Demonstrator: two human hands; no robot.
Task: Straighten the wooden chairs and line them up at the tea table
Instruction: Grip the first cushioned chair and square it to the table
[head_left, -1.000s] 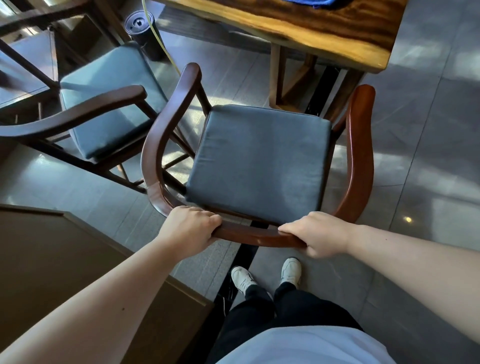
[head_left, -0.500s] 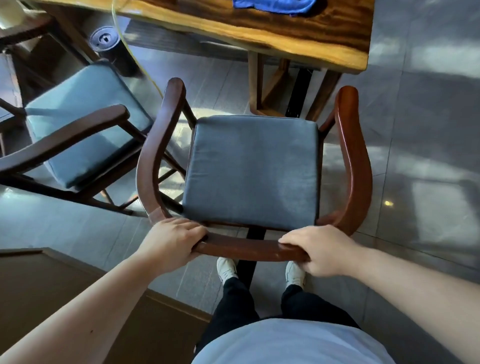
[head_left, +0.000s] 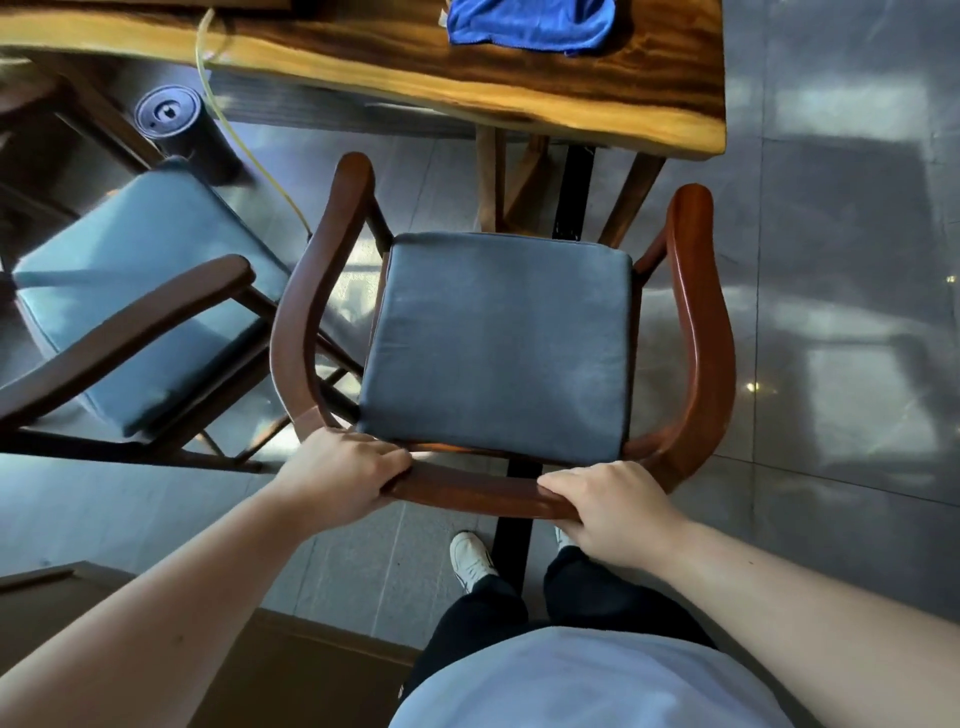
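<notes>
A wooden armchair (head_left: 701, 332) with a curved back rail and a dark grey seat cushion (head_left: 498, 343) stands in front of me, facing the tea table (head_left: 597, 98). My left hand (head_left: 337, 473) grips the back rail at its left bend. My right hand (head_left: 613, 506) grips the same rail further right. The seat's front edge sits just short of the table's near edge. A second wooden chair (head_left: 119, 332) with a blue-grey cushion stands to the left, turned at an angle, its armrest close to the first chair's left arm.
A blue cloth (head_left: 530, 23) lies on the table. A black cylindrical bin (head_left: 171, 122) and a yellow cord (head_left: 223, 119) are on the floor under the table's left part. A brown cabinet top (head_left: 291, 670) is at lower left. Grey tiled floor spreads to the right.
The chair in my hands has turned from a slant to square with the table and moved nearer to it. The view has shifted so more of the tabletop and cloth shows.
</notes>
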